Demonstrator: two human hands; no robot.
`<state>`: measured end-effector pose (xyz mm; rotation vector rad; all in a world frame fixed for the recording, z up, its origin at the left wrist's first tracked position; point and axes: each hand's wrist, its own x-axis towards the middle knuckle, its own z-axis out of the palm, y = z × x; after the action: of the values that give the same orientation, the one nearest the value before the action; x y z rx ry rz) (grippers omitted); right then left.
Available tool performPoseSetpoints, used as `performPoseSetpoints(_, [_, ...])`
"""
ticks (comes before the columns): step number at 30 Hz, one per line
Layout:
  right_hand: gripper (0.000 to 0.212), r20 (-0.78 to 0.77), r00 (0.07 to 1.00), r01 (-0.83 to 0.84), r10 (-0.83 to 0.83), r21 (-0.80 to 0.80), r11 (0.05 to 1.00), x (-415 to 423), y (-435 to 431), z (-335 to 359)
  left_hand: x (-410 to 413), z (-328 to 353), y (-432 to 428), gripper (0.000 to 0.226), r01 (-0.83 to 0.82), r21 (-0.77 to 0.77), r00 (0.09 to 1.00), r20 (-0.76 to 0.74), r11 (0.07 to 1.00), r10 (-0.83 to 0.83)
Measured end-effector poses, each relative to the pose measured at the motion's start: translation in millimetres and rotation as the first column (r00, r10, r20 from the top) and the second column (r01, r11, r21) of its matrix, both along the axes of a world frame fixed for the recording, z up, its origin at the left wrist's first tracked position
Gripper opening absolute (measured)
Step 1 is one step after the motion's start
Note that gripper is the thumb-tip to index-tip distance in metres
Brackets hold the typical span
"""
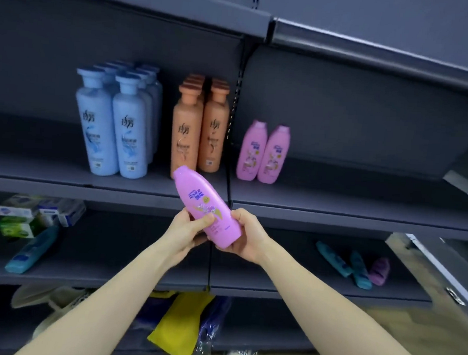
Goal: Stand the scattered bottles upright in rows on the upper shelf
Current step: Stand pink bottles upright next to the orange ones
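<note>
A pink bottle (199,197) is tilted in mid-air in front of the upper shelf's edge (334,212), cap end up and to the left. My left hand (189,229) grips its lower half from the left, and my right hand (247,235) grips its base from the right. On the upper shelf stand several blue bottles (113,122), several orange bottles (200,124) and two pink bottles (262,154) in rows. On the shelf below lie two teal bottles (345,264), a purple bottle (379,270) and a blue bottle (31,251).
Soap boxes (35,215) are piled at the left of the lower shelf. Yellow and blue packets (182,324) lie on the bottom level. The upper shelf is bare to the right of the pink bottles. Another shelf (370,46) overhangs above.
</note>
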<state>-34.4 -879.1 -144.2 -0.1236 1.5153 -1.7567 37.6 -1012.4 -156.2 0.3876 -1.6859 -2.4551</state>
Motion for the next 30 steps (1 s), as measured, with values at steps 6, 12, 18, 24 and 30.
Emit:
performPoseSetpoints(6, [0.024,-0.283,0.957,0.092,-0.069,0.069,0.993,-31,24,29,-38,32,15,0.020,0.033,-0.094,0.998,-0.057,0.995,-0.038])
performPoseSetpoints(12, [0.023,-0.659,0.744,0.181,0.107,0.353,0.918,-66,41,44,-78,48,18,0.022,0.000,-0.240,0.999,-0.045,0.971,-0.011])
performPoseSetpoints(18, [0.044,-0.751,0.597,0.317,0.282,0.544,0.777,-108,54,41,-117,57,14,0.030,-0.093,-0.343,0.996,-0.042,0.935,0.084])
performPoseSetpoints(24, [0.041,-0.755,0.519,0.483,0.401,0.646,0.591,-137,61,26,-143,53,15,0.039,-0.085,-0.449,0.996,-0.047,0.889,0.072])
performPoseSetpoints(30, [0.036,-0.732,0.504,0.484,0.458,0.679,0.552,-148,60,15,-160,48,16,0.041,-0.075,-0.538,0.995,-0.093,0.839,0.029])
